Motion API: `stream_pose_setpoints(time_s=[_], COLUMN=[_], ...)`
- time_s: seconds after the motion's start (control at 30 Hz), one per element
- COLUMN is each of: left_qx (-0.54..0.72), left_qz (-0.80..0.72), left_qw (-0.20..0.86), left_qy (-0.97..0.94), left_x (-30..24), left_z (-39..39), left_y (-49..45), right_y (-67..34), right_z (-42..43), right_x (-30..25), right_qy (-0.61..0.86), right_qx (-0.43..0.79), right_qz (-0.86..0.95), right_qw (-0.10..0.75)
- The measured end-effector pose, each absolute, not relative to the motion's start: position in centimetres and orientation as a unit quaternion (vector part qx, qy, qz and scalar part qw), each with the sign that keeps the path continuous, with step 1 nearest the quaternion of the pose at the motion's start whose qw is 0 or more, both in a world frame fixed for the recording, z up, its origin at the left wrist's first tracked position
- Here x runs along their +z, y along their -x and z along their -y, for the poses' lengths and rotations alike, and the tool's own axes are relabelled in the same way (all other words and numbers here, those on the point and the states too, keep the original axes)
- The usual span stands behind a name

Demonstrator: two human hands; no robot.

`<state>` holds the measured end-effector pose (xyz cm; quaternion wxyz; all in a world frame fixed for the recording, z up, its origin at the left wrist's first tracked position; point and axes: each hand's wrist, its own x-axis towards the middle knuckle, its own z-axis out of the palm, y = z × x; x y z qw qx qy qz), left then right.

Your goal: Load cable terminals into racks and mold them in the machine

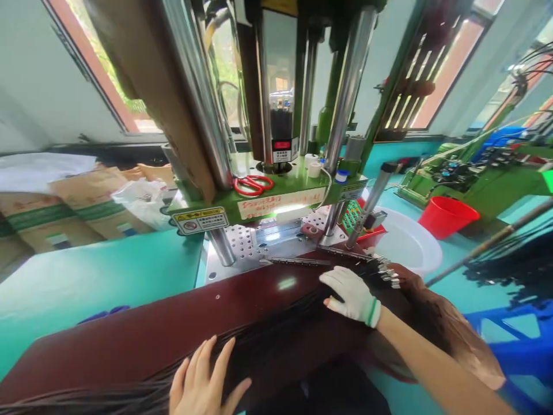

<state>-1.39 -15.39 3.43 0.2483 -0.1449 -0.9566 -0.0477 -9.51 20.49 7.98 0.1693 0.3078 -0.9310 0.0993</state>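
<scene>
My left hand [203,377], bare, lies over a bundle of thin black cables [268,328] with its fingers spread. The cables run along the front of a dark red-brown tabletop [164,305]. Farther right, my right hand [352,294] wears a white glove with green trim. Its fingers stretch out flat over the bundle, and the thumb stands apart; whether it touches the cables, I cannot tell. Pale metallic ends [391,274] of cables cluster to its right. Just beyond this hand lies a narrow metal strip [298,261], with a second strip [345,253] beside it.
A green press [302,190] with steel columns stands behind the tabletop. Red-handled scissors [253,184] rest on it. At right are a white tub [410,245], a red bucket [449,216] and blue plastic frames [518,340]. Paper sacks [82,202] stand at left.
</scene>
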Motion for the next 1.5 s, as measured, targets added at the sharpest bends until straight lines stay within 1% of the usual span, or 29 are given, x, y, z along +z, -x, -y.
stream_pose_setpoints(time_s=[0.13,0.23,0.37,0.53,0.63,0.7,0.87,0.93,1.03,1.2,1.33,1.4,1.5], left_qx=[-0.039,-0.040,-0.049,-0.056,-0.068,-0.083,-0.110,-0.127,-0.160,-0.082,-0.056,-0.045,-0.040], left_qz=[0.939,0.945,0.959,0.976,0.977,0.968,0.934,0.926,0.906,0.916,0.906,0.907,0.918], left_qw=[0.281,0.275,0.204,0.069,0.049,0.039,-0.022,-0.064,-0.115,-0.099,-0.101,-0.076,0.008], left_qy=[0.194,0.172,0.193,0.200,0.195,0.235,0.338,0.350,0.374,0.381,0.408,0.412,0.395], left_x=[4.9,5.7,5.9,7.5,9.2,10.2,11.2,11.3,11.7,12.7,12.1,11.9,12.4], left_z=[16.2,16.7,17.0,16.1,13.0,9.2,-1.5,-3.8,-4.8,-5.2,-5.9,-5.9,-5.4], left_y=[4.7,8.0,9.5,7.0,6.5,7.0,10.1,11.4,13.1,13.2,12.5,12.6,13.1], right_y=[9.3,10.0,10.5,9.5,8.7,8.3,7.3,6.7,5.7,4.8,4.7,4.7,4.7], right_z=[-20.7,-20.5,-20.7,-23.8,-25.7,-26.2,-25.7,-25.5,-25.5,-25.3,-25.2,-25.3,-25.6], right_x=[7.4,7.3,7.8,8.6,8.5,8.1,7.4,7.3,7.0,6.6,6.5,6.4,6.2], right_qy=[-0.303,-0.314,-0.316,-0.329,-0.315,-0.301,-0.233,-0.218,-0.210,-0.206,-0.197,-0.194,-0.198], right_qx=[0.103,0.092,0.054,0.018,0.035,0.057,0.108,0.128,0.148,0.169,0.193,0.201,0.216], right_qz=[0.922,0.922,0.927,0.928,0.931,0.932,0.924,0.919,0.914,0.917,0.917,0.916,0.906], right_qw=[0.217,0.207,0.195,0.174,0.179,0.195,0.282,0.302,0.313,0.296,0.288,0.288,0.306])
